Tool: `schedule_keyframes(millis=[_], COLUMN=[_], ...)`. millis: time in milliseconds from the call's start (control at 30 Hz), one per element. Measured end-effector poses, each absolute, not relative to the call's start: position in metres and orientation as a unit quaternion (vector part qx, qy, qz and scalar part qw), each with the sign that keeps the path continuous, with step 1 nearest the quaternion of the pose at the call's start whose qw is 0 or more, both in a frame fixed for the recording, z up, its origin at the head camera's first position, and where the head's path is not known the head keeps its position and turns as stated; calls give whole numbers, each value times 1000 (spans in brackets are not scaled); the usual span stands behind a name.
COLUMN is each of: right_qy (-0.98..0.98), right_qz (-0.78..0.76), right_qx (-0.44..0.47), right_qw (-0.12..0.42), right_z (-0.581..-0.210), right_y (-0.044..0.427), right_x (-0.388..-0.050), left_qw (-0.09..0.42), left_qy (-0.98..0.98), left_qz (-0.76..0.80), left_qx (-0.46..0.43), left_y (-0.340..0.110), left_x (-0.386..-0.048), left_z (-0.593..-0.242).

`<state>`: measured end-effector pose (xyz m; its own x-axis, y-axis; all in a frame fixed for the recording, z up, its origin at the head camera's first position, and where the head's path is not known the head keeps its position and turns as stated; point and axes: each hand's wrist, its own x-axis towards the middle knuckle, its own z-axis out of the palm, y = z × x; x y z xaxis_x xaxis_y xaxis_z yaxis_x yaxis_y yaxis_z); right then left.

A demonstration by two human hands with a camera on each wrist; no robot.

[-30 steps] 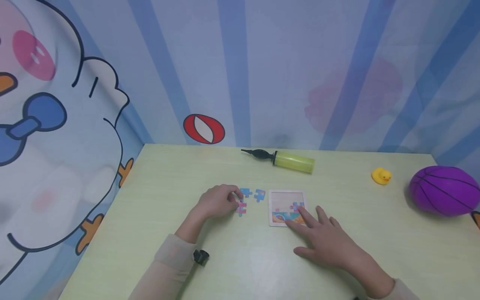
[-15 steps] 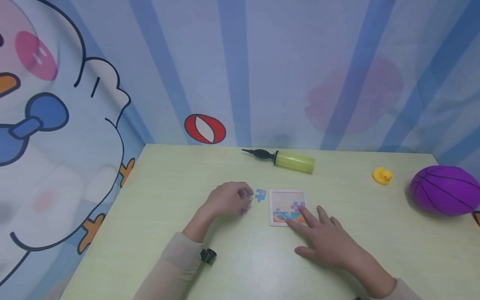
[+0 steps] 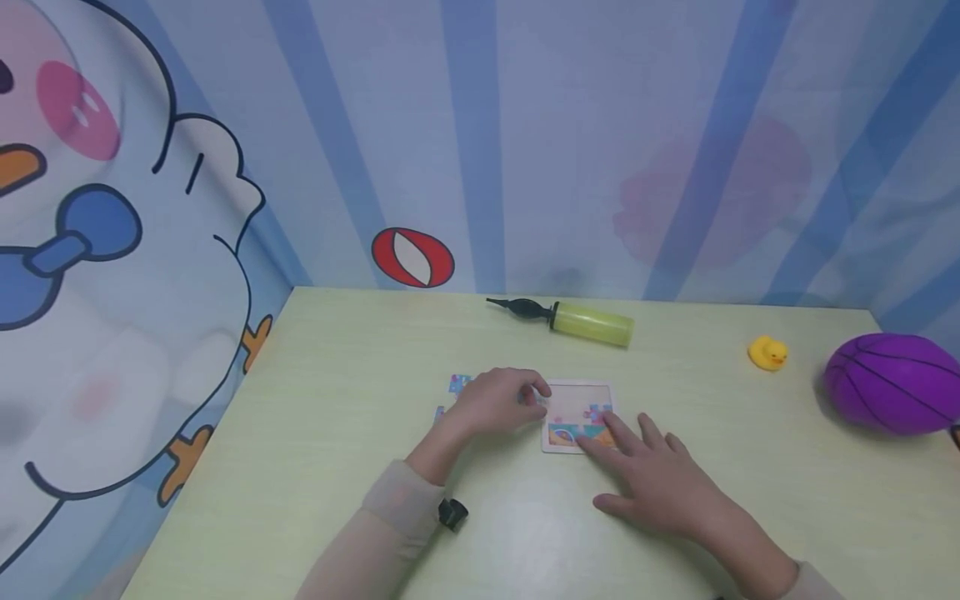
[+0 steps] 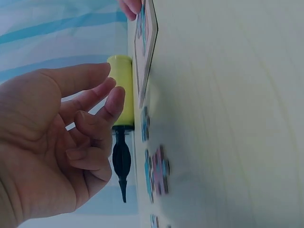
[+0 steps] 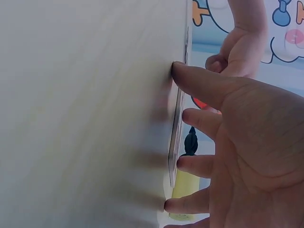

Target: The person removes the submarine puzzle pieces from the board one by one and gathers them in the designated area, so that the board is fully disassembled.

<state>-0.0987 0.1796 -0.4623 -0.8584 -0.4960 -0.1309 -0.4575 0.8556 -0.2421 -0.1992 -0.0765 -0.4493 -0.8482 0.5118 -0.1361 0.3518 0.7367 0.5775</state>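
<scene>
Two hands were at work over one pale desk [image 3: 360, 358]. Left hand [image 3: 495, 404]: one, above the left edge of the puzzle tray [image 3: 577, 397], fingers loosely bent. Its grip stood apart, the thumb tip clear of the other fingertips, with no piece between them in the left wrist view. Right hand [image 3: 654, 479]: one, fingers spread, grip likewise apart; two of its fingertips rested at the tray's right side.

Tray: one, square, light-rimmed, lying flat on the desk between the two hands. Inside, a strip of blue and orange picture filled the bottom; one blue-and-pink piece [image 3: 595, 412] sat above it towards the right. Number of pieces in the bottom strip: could not tell, fingers lay across it. The upper part of the recess was bare.

Loose puzzle pieces [image 3: 460, 383]: two showed left of the left hand from the head view, partly covered. The left wrist view gave at least four on the desk, one of them pink [image 4: 160, 171].

Other items counted: one air pump [image 3: 592, 323], yellow barrel, black nozzle pointing left, behind the tray; one yellow duck [image 3: 768, 353]; one purple ball [image 3: 892, 383] at far right. One black device [image 3: 452, 514] sat at the left cuff. Backdrop [image 3: 555, 150]: one, blue-striped, with one red-and-white ball print [image 3: 435, 258].
</scene>
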Motion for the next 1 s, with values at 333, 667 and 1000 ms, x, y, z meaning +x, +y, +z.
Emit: schedule_keyframes(millis=[333,667,1000], right_qy=[963,963,964], right_qz=[-104,-108,-101], right_qx=[-237,-235,-238], right_qw=[74,76,68], right_z=[-463,-466,-468], right_y=[183,185,185], right_x=[-94,-93,-94], left_qw=[152,166,177], left_qy=[915,916,917], left_qz=[270,255,253], left_qx=[259,262,254], left_y=[-44,-25,-12], left_x=[-206,-209,-207], left_z=[-458,-466,-467])
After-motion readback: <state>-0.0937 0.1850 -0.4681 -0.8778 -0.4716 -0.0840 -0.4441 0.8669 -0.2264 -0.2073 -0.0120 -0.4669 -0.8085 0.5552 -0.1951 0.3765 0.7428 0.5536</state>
